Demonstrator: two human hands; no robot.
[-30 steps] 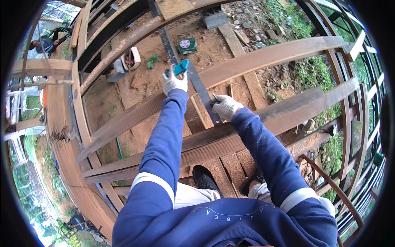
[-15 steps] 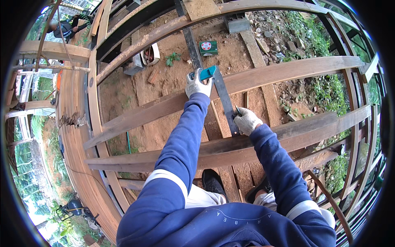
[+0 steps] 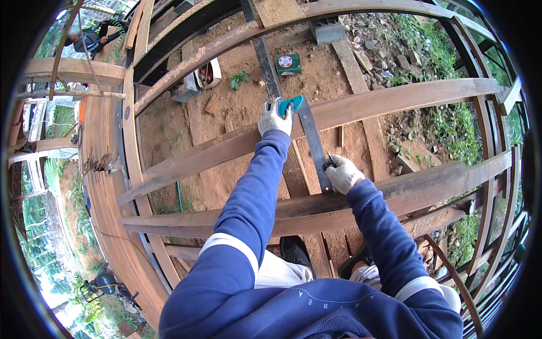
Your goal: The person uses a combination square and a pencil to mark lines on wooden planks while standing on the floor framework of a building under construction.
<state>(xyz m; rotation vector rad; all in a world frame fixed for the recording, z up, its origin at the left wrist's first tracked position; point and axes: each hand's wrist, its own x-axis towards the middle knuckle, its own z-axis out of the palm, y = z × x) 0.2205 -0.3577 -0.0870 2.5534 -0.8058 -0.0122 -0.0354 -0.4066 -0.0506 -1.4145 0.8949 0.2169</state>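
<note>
My left hand (image 3: 275, 117), in a pale work glove, is closed on the teal handle of a try square (image 3: 314, 148). The handle lies against a brown grooved timber beam (image 3: 361, 108), and the metal blade reaches toward me to the nearer beam (image 3: 282, 213). At the blade's near part, my gloved right hand (image 3: 343, 174) is closed around a thin dark marking tool (image 3: 331, 160), perhaps a pencil. Its tip points away from me beside the blade; whether it touches anything I cannot tell.
Sawdust-covered soil (image 3: 220, 118) shows below the beams, with a green box (image 3: 288, 64) and a white container (image 3: 209, 74) on it. Rubble (image 3: 395, 56) and plants lie right. Stacked boards (image 3: 107, 214) run along the left. Another person (image 3: 87, 39) is at far left. My shoes (image 3: 294, 252) are beneath the near beam.
The try square and both hands have shifted slightly right and toward me. My grip on the square and on the thin tool stays the same. The whole view has moved a little.
</note>
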